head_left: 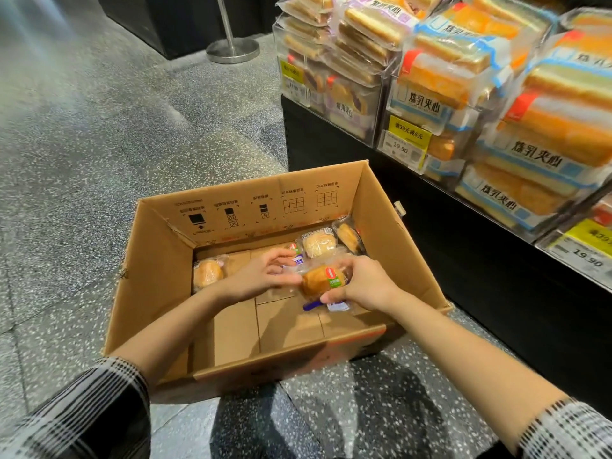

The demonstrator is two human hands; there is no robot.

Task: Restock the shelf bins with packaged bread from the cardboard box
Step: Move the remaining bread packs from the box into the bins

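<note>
Both hands reach into the cardboard box [231, 326]: right hand [361, 283] grips a packaged bun [323, 281], left hand [265, 273] pinches its wrapper, gathering stock for the shelf bins [390, 104] far right.

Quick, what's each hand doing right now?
Left hand: fingers curled on a bread packet in the cardboard box.
Right hand: gripping a wrapped bun.

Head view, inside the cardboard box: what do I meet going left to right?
Pale round bun in clear wrap at the box's left wall → left hand → golden-brown wrapped bun with green label, held by both hands → right hand.
</note>
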